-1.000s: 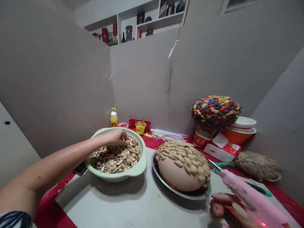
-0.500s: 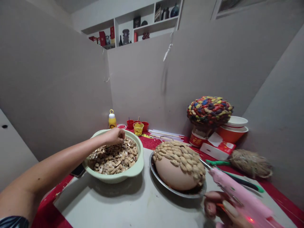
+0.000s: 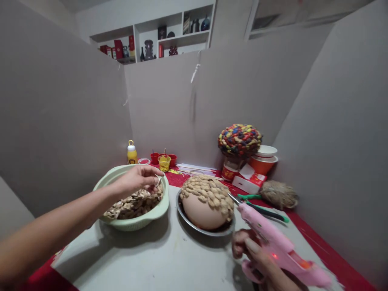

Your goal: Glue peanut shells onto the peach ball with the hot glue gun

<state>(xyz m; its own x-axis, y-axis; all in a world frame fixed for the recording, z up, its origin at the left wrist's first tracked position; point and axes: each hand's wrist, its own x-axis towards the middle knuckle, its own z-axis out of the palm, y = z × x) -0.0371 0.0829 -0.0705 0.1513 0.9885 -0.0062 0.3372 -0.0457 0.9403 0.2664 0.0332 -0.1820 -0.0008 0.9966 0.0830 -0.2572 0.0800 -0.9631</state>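
Note:
My left hand [image 3: 140,180] is over the pale green basin [image 3: 165,202], fingertips pinched near its right rim. Between them shows a small pale piece that looks like a peanut shell [image 3: 158,182]. Peanut shells [image 3: 130,207] fill the lower part of the basin. My right hand [image 3: 254,248] grips a pink hot glue gun [image 3: 269,230], its red light lit. The gun's metal tip points toward the right side of a smooth beige dome [image 3: 203,212], whose top is covered with overlapping peanut shells [image 3: 209,188]. This dome sits in a round metal dish [image 3: 194,228].
Green-handled pliers [image 3: 269,213] lie behind the glue gun, beside a twine bundle [image 3: 279,194]. A multicoloured shell-covered ball [image 3: 240,140] stands on a red cup at the back, near stacked bowls [image 3: 264,161]. Small paint cups [image 3: 164,163] and a yellow bottle [image 3: 132,153] line the wall.
My left hand has risen from the shells toward the basin's right rim, its pinched fingers now showing a pale piece. The view has swung right; the glue gun stays in my right hand.

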